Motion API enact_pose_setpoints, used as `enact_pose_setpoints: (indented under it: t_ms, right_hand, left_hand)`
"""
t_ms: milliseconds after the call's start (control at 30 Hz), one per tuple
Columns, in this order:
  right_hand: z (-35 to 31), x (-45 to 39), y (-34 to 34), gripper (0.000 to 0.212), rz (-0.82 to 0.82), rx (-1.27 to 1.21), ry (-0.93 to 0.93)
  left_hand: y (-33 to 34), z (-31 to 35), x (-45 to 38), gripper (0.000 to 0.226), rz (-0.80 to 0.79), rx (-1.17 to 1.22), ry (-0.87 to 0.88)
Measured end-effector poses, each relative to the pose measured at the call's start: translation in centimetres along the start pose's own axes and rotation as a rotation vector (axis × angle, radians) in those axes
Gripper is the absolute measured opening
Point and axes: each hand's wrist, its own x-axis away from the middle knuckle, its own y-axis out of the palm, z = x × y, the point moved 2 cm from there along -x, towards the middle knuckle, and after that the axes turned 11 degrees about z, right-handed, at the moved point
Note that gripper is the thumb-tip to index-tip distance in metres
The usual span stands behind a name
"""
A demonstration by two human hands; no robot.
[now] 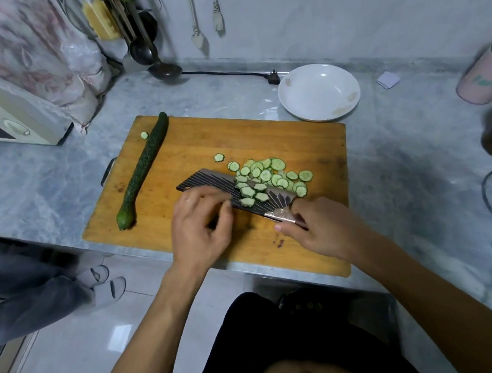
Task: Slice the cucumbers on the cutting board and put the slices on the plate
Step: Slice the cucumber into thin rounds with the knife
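Right hand [317,230] grips the handle of the cleaver [223,189], whose blade lies nearly flat on the cutting board [201,148] with several cucumber slices [268,176] on it and the rest heaped just beyond its far edge; left hand [202,224], fingers curled and apparently holding nothing, sits at the blade's near edge. One whole cucumber [141,172] lies uncut along the board's left side with a stray slice beside its far end, and the plate [318,92], just off the board's far right corner, holds no slices. Risk, judged: if the loaded blade tilts in transit, slices slide off onto the counter, and left fingertips near the edge could be nicked while sweeping.
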Motion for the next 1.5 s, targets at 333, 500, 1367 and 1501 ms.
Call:
enact_pose_setpoints:
  t_ms: [333, 500, 1367, 1501]
  right_hand:
    - [-2.7, -2.2, 1.7, 0.052, -0.042, 0.205, -0.062]
    - [-3.9, -3.0, 1.8, 0.054, -0.033, 0.258, -0.046]
    - [-8.3, -1.0, 1.5, 0.046, 0.009, 0.240, 0.297]
    - [-7.9, 0.2, 1.5, 0.044, 0.040, 0.071, 0.404]
  left_hand:
    - [1.6, -3.9, -2.7, 0.040, -0.659, -0.080, -0.114]
    - [3.1, -5.6, -5.8, 0.049, -0.933, -0.214, -0.145]
    - [3.0, -3.9, -7.4, 0.042, -0.886, 0.066, -0.027]
    - [-1.3, -4.3, -6.8, 0.027, -0.502, 0.210, -0.145]
